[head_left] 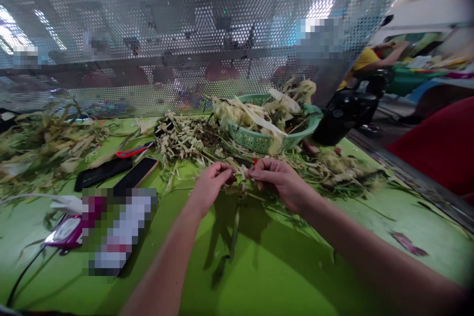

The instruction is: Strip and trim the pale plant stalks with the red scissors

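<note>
Both hands are over the near middle of the green table (274,266). My left hand (213,182) is closed in a pinch, thumb against fingers, at the left side of a thin plant stalk (235,229) with pale bits at its top. My right hand (276,180) pinches the same top part from the right. The stalk hangs down between the hands, its lower end darker and blurred. Just behind them lies a heap of pale cut plant strips (185,138). A green basket (252,140) filled with dry, fibrous husks stands farther back.
To the left lie red-handled scissors (135,150), a dark pouch (101,174), a phone (137,176) and a magenta device with a cable (66,232). Leafy scraps (55,143) cover the far left. A perforated metal screen (177,49) rises behind; a person in yellow (366,59) sits right.
</note>
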{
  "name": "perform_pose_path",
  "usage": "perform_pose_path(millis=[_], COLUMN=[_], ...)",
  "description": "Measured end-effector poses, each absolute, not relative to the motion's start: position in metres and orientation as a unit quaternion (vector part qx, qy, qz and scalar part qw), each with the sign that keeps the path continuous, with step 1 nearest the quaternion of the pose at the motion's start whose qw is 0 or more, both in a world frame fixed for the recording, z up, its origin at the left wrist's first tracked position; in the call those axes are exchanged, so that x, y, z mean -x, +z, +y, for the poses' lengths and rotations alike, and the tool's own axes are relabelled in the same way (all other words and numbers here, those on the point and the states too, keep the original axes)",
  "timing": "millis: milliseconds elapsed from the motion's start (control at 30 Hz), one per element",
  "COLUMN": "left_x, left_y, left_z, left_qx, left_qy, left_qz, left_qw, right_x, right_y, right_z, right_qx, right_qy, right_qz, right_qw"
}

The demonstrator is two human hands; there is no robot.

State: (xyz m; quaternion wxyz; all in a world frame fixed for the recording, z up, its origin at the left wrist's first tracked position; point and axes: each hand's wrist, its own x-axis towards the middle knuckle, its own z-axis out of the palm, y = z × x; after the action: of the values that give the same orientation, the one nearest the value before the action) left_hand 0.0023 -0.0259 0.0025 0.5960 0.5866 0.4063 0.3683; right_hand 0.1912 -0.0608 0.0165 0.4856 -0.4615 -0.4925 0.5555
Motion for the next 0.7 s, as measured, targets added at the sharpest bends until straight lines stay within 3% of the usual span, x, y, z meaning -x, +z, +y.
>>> perform_pose_path(millis=[467, 700], left_x=[-0.006, -0.006], left_y=[0.003, 0.002], left_z=[-0.032, -0.028], left_qx=[-0.6, -0.556], left_qy=[0.301, 0.364], left_qz=[0.34, 0.377], left_qw=[0.659, 0.645], right_x=[-0.191, -0.193], right_y=[0.026, 0.026], right_z=[-0.063, -0.061], right_qx=[0.479, 0.54], right_qy=[0.492, 0.416], right_qz=[-0.531, -0.614], right_qw=[0.497, 0.398])
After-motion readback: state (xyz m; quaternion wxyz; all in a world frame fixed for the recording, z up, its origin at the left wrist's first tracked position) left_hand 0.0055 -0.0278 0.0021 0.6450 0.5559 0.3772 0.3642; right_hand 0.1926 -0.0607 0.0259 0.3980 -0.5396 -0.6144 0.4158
